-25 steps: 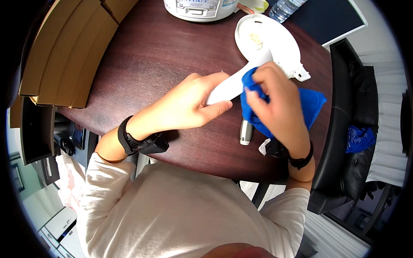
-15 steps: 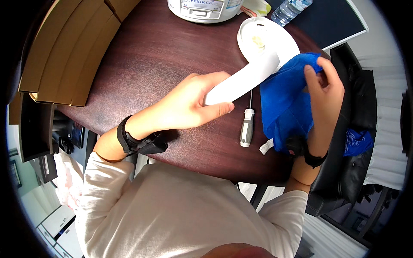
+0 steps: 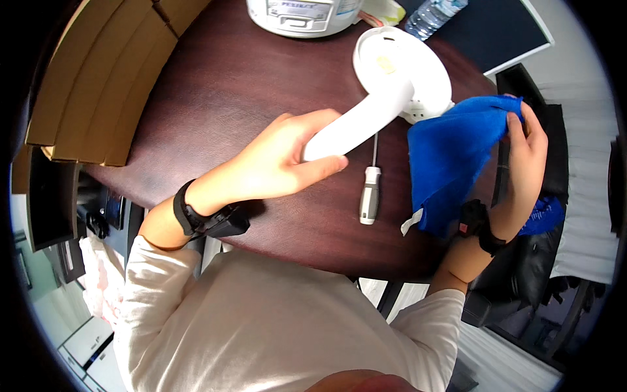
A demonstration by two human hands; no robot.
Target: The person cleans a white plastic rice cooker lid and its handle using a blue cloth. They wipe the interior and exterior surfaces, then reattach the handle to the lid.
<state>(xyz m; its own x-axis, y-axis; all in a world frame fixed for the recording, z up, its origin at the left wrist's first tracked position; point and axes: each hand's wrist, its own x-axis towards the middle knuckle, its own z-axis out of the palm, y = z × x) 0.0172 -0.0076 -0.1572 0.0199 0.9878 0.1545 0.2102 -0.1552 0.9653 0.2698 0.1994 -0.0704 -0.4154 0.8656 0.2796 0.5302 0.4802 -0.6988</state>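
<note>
We see 1 curved white plastic piece (image 3: 359, 124) above the tabletop (image 3: 215, 85), its near end clasped between the thumb and fingers of the left hand (image 3: 277, 157). Its far end overlaps 1 round white part (image 3: 434, 75) in our view; we cannot tell whether the 2 touch. The right hand (image 3: 528, 140) has 1 corner of a blue cloth (image 3: 447, 157) pinched between closed thumb and fingers, the rest hanging towards the table's right edge.

Between the cloth and the left hand lies 1 screwdriver (image 3: 369, 196), its shaft pointing towards the round part. We judge that a sweep of the loose cloth could catch it and knock it aside. Held at just 1 end, the smooth curved piece could twist or slip if pushed at its far end, and might knock the round part. Farther off stand a white appliance (image 3: 304, 23) and a clear bottle (image 3: 432, 19).
</note>
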